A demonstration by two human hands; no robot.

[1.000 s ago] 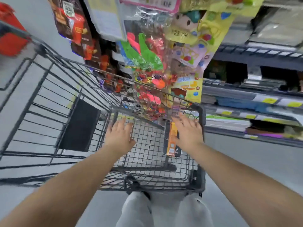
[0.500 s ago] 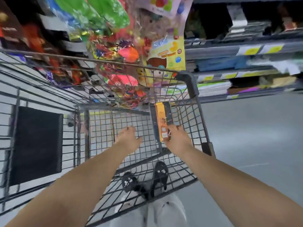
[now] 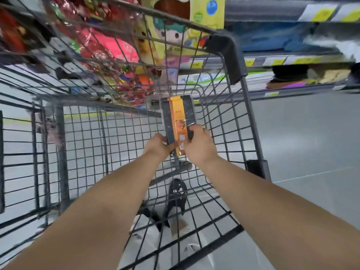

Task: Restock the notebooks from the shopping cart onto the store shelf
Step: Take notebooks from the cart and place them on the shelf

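A dark notebook with an orange band (image 3: 178, 115) stands upright inside the wire shopping cart (image 3: 236, 121), near its right wall. My left hand (image 3: 158, 146) grips its lower left edge. My right hand (image 3: 198, 145) grips its lower right edge, with the thumb on the cover. The store shelf (image 3: 292, 61) runs along the right, beyond the cart, with stacked notebooks and yellow price tags.
Hanging bags of colourful toys and balloons (image 3: 109, 47) crowd the rack behind the cart's far side. The grey floor (image 3: 311, 143) lies open to the right of the cart. My feet and white trousers (image 3: 175, 193) show below the cart's mesh.
Both hands have come together round the notebook's lower end, where before they only reached toward it. The view has dipped closer into the cart.
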